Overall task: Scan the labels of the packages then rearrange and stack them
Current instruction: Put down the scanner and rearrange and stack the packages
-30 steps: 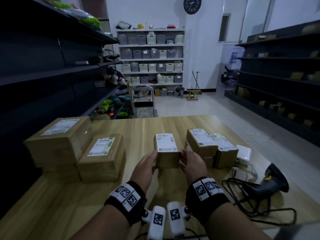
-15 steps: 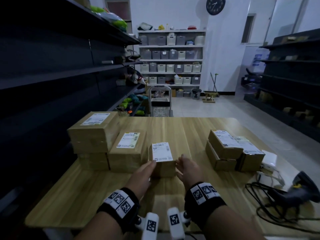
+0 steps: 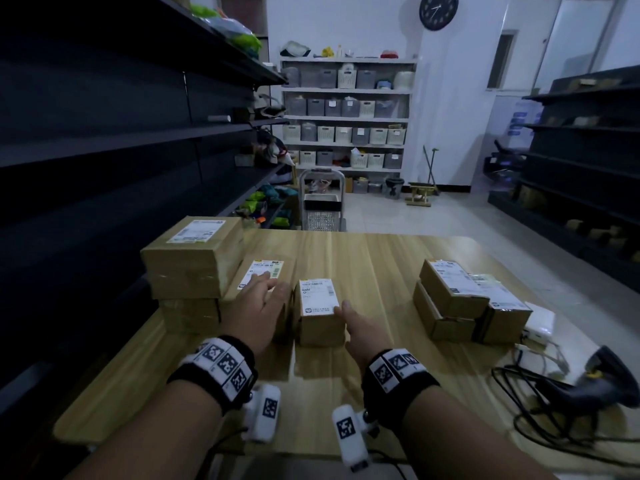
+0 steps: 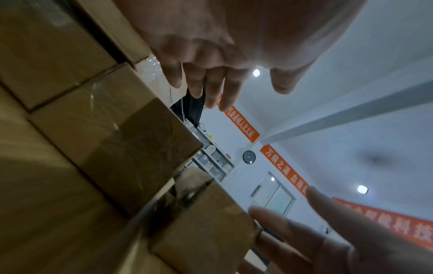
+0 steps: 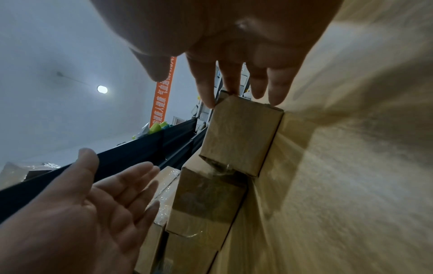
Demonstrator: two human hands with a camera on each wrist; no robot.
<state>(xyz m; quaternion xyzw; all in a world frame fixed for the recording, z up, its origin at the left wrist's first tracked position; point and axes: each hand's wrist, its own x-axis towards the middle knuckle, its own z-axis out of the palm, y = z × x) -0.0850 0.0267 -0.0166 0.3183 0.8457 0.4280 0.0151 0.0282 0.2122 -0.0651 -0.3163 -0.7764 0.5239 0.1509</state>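
A small brown package (image 3: 318,311) with a white label on top stands on the wooden table (image 3: 374,268), tight against a wider labelled package (image 3: 268,271) on its left. My left hand (image 3: 268,289) hovers over that wider package with straight fingers and holds nothing. My right hand (image 3: 349,317) lies beside the small package's right side, fingers straight, thumb at its near top corner. In the right wrist view the fingertips (image 5: 208,100) reach the small package (image 5: 241,135). In the left wrist view the left hand (image 4: 222,77) is spread above the packages (image 4: 121,144).
Two large packages (image 3: 194,258) are stacked at the table's left. Three more packages (image 3: 453,292) sit at the right, with a white device (image 3: 540,320), a black handheld scanner (image 3: 606,379) and tangled cables (image 3: 540,420). Dark shelving (image 3: 104,140) flanks the left.
Both hands carried the small package left and set it down beside the wider labelled one. They have let go; the left hand has moved over the wider package.
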